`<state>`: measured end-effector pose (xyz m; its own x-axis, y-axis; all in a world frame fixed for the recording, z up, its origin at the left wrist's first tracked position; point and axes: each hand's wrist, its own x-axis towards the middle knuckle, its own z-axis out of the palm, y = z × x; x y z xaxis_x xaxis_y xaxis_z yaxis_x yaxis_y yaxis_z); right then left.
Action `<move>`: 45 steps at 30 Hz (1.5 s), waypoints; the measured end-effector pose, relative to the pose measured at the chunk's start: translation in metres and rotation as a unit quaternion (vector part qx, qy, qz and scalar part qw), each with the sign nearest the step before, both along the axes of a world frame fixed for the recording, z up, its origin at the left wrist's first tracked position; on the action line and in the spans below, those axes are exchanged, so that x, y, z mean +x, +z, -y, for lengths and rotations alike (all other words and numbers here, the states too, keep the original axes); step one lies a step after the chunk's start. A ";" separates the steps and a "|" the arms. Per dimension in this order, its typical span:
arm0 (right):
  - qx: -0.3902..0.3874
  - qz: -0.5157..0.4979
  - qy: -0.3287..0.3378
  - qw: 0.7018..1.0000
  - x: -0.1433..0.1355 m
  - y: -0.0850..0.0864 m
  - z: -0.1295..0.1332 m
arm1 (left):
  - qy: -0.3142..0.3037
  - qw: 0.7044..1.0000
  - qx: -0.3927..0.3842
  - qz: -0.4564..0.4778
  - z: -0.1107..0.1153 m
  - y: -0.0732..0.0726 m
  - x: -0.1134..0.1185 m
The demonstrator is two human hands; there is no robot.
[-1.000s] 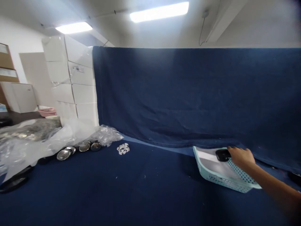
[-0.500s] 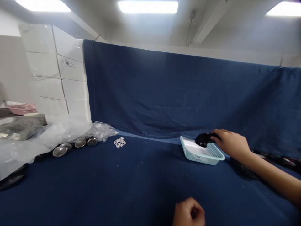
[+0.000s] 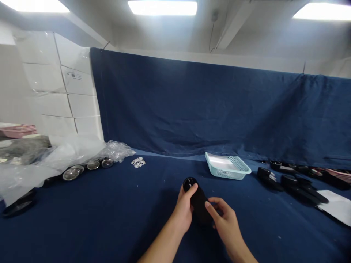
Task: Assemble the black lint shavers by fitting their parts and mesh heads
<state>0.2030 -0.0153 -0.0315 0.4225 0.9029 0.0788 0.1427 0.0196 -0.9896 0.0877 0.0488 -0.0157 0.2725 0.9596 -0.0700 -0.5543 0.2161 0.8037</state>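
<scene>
Handling is under way: at twelve o'clock, a black object [image 3: 200,207] is gripped by the left hand [image 3: 183,212], clear of the one-o'clock basket [image 3: 226,174]; grip by the right hand [image 3: 227,221] cannot be confirmed, nor can completion.

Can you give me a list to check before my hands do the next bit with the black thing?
1. Left hand gripping the black thing: ok, thumb near its round, shiny end.
2. Right hand gripping it too: cannot tell; the fingers are at its side.
3. Lower end easy to see: not ok, it is too dark.
4. Light blue basket standing upright: ok.
5. Basket apart from both hands: ok, it sits beyond them, to the right.
</scene>
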 end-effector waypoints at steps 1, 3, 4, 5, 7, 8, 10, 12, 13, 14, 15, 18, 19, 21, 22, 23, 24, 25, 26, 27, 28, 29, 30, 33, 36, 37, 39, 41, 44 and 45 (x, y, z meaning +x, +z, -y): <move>0.000 0.009 0.007 1.000 0.000 -0.003 0.000 | -0.001 1.000 0.002 -0.009 -0.001 0.000 0.000; -0.005 0.012 0.019 1.000 0.002 -0.009 0.000 | -0.003 1.000 0.008 -0.024 -0.001 0.000 0.002; -0.008 0.010 0.022 1.000 0.004 -0.011 -0.001 | -0.002 0.999 0.015 -0.033 0.000 0.000 0.003; -0.012 0.008 0.024 1.000 0.006 -0.013 -0.001 | 0.002 0.999 0.025 -0.048 0.000 0.000 0.004; -0.022 0.013 0.036 0.999 0.010 -0.015 -0.003 | 0.015 0.994 0.056 -0.094 0.003 -0.002 0.006; -0.029 0.019 0.050 0.998 0.012 -0.015 -0.005 | 0.020 0.989 0.076 -0.121 0.004 -0.003 0.008; -0.033 0.031 0.074 0.996 0.017 -0.013 -0.006 | 0.025 0.978 0.119 -0.167 0.007 -0.005 0.011; -0.020 0.038 0.073 0.996 0.022 -0.009 -0.006 | 0.018 0.971 0.150 -0.184 0.010 -0.007 0.013; -0.011 0.039 0.064 0.997 0.024 -0.007 -0.006 | 0.014 0.969 0.162 -0.188 0.011 -0.008 0.015; -0.004 0.039 0.054 0.998 0.026 -0.005 -0.006 | 0.010 0.967 0.170 -0.190 0.012 -0.008 0.016; 0.001 0.039 0.047 0.998 0.027 -0.004 -0.005 | 0.008 0.966 0.175 -0.191 0.013 -0.009 0.016; 0.008 0.039 0.039 0.998 0.028 -0.003 -0.005 | 0.011 0.963 0.183 -0.198 0.015 -0.009 0.017; 0.009 0.038 0.039 0.998 0.027 -0.003 -0.006 | 0.013 0.962 0.185 -0.201 0.015 -0.009 0.017; 0.012 0.035 0.041 0.999 0.026 -0.003 -0.007 | 0.016 0.960 0.189 -0.207 0.015 -0.009 0.016; 0.013 0.033 0.042 0.999 0.025 -0.003 -0.008 | 0.017 0.959 0.192 -0.209 0.015 -0.008 0.016; 0.014 0.030 0.043 0.999 0.025 -0.003 -0.008 | 0.017 0.958 0.194 -0.209 0.015 -0.008 0.016; 0.016 0.027 0.044 0.999 0.024 -0.003 -0.009 | 0.017 0.958 0.194 -0.209 0.015 -0.008 0.015; 0.017 0.024 0.047 0.998 0.024 -0.003 -0.010 | 0.018 0.958 0.192 -0.210 0.015 -0.008 0.015; 0.019 0.022 0.052 0.998 0.024 -0.004 -0.010 | 0.017 0.959 0.189 -0.210 0.015 -0.007 0.015; 0.020 0.020 0.057 0.998 0.024 -0.004 -0.010 | 0.016 0.960 0.185 -0.209 0.015 -0.007 0.015; 0.021 0.019 0.061 0.998 0.025 -0.004 -0.010 | 0.014 0.961 0.181 -0.208 0.016 -0.006 0.015; 0.022 0.019 0.064 0.998 0.025 -0.004 -0.010 | 0.012 0.962 0.178 -0.207 0.016 -0.006 0.015; 0.023 0.019 0.065 0.997 0.026 -0.004 -0.010 | 0.010 0.963 0.175 -0.205 0.017 -0.005 0.015; 0.021 0.022 0.057 0.998 0.027 -0.004 -0.011 | 0.006 0.966 0.168 -0.199 0.019 -0.003 0.015; 0.016 0.023 0.050 0.998 0.029 -0.004 -0.013 | -0.009 0.967 0.162 -0.195 0.022 -0.002 0.016; 0.014 0.022 0.048 0.999 0.029 -0.004 -0.013 | -0.014 0.968 0.161 -0.194 0.022 -0.002 0.016; 0.013 0.021 0.044 0.999 0.030 -0.004 -0.013 | -0.022 0.967 0.162 -0.193 0.022 -0.004 0.017; 0.012 0.018 0.041 0.999 0.031 -0.004 -0.013 | -0.031 0.967 0.164 -0.194 0.022 -0.005 0.017; 0.014 0.012 0.038 0.999 0.031 -0.003 -0.012 | -0.046 0.965 0.167 -0.197 0.022 -0.006 0.017; 0.014 0.010 0.037 0.999 0.030 -0.002 -0.012 | -0.050 0.965 0.166 -0.197 0.022 -0.006 0.017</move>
